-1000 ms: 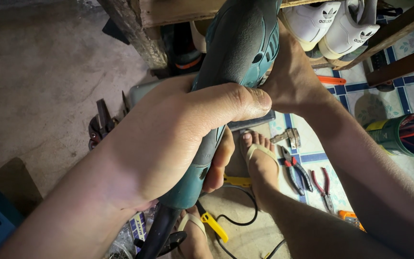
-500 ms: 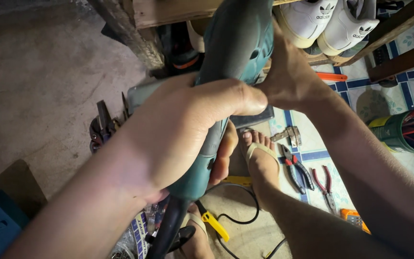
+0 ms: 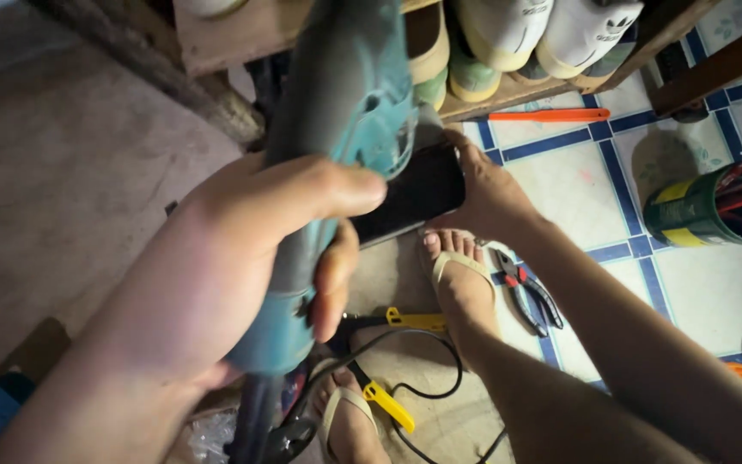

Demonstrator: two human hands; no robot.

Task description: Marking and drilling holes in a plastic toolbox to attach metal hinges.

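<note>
I am gripping the teal power tool (image 3: 337, 146) in my left hand (image 3: 242, 266), fingers wrapped fully around its lower body and my thumb lying across the front, so this hand is closed tight on it. The tool's long axis is running from low near my left wrist, where the dark cord (image 3: 255, 421) is leaving it, up and away toward the wooden shelf (image 3: 234, 34) of shoes. My right hand (image 3: 483, 193) is reaching in from the right side and is pressing its curled fingers against the black guard (image 3: 410, 193) at the tool's head; how firmly it is closing there I cannot tell, since the fingertips are hidden behind the part. So the head lies just left of my right hand, touching it, and the right hand is the nearer one to it. Below, my sandalled feet are resting on the floor (image 3: 697, 283) beside red-handled pliers (image 3: 526, 292) and yellow-handled pliers (image 3: 388, 404).
</note>
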